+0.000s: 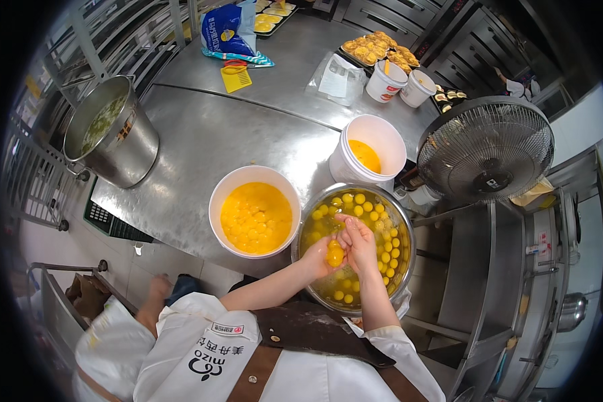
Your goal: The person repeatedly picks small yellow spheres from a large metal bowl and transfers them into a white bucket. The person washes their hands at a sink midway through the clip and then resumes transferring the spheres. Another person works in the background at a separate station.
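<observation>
My left hand [318,260] cups a few wet egg yolks [334,254] above a round steel bowl [409,226]. Against it rests my right hand [358,240], its fingers curled; its palm is hidden, so I cannot tell whether it bears yolks too. Many whole yolks [386,257] lie in clear egg white in the bowl. To the left stands a white plastic bucket [216,211] well filled with yolks [256,221]. Behind the bowl, a second white bucket [337,158] leans towards me with yellow liquid egg [365,155] inside.
A large steel pot [135,151] of cloudy liquid stands at the steel table's left. A black fan [485,148] rises at the right. Farther back are small tubs [386,88], baked goods [377,47], scissors [236,64] and a yellow scraper [236,80]. Another person's arm [153,301] shows at lower left.
</observation>
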`<action>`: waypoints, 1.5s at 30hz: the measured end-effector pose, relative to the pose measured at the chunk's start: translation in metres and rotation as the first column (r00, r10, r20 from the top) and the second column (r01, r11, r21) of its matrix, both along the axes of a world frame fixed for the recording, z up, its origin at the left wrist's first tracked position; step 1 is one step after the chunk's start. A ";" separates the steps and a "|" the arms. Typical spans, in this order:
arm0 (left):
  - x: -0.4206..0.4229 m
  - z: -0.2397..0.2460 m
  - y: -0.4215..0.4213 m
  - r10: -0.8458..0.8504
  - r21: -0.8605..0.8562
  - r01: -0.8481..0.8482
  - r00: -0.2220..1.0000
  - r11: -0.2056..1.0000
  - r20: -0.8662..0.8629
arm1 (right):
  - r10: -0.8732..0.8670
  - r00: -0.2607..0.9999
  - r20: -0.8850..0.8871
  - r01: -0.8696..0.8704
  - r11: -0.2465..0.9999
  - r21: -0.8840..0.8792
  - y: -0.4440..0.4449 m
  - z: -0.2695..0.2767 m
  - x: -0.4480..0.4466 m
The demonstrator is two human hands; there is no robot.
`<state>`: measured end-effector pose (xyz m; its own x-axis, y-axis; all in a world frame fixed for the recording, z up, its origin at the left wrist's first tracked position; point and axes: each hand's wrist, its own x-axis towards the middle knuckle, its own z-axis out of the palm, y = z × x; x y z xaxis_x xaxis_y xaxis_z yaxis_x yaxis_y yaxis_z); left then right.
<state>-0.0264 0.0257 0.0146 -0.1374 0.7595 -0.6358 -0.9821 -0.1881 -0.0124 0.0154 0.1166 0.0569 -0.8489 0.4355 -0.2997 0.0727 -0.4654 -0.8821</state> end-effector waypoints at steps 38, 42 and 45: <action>-0.032 -0.006 0.010 0.212 0.148 -0.164 0.880 0.975 -0.424 | -0.383 0.916 0.120 0.323 0.528 -0.786 0.016 -0.021 0.057; -0.023 -0.024 0.004 0.073 -0.012 -0.092 0.856 0.996 -0.511 | -0.426 0.903 0.053 0.310 0.563 -0.766 0.034 0.006 0.066; -0.014 -0.019 0.014 -0.036 -0.013 0.035 0.795 0.999 -0.606 | -0.366 0.929 0.056 0.291 0.627 -0.722 0.031 0.021 0.062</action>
<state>-0.0407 0.0395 -0.0047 -0.4678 0.7711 -0.4320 -0.7945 -0.1527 0.5878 0.0775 0.1474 0.0780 -0.7303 0.3782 -0.5688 -0.2703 -0.9248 -0.2678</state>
